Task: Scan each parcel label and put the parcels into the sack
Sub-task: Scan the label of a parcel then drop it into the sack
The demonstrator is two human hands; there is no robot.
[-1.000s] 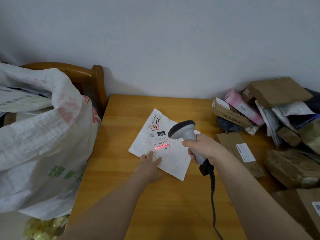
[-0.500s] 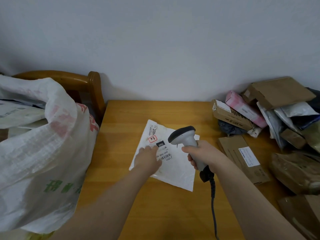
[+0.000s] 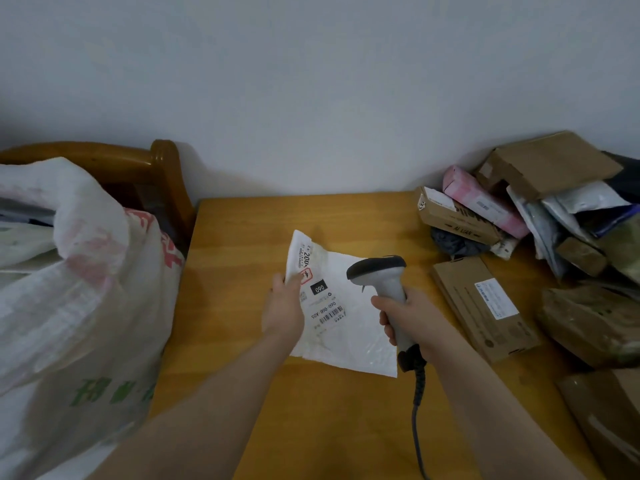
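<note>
White poly mailer (image 3: 349, 337), label reading "060" and "060-068-A05": our left hand (image 3: 284, 308) pinches its edge, our right hand (image 3: 410, 318) grips the barcode scanner (image 3: 379, 270); cardboard box (image 3: 453, 221) nearby marked "AI LUAN"

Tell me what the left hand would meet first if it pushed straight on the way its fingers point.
The left hand pinches the white mailer, whose far corner lies in that line. Past it only bare table shows up to the wall, though depth is hard to judge.
</note>
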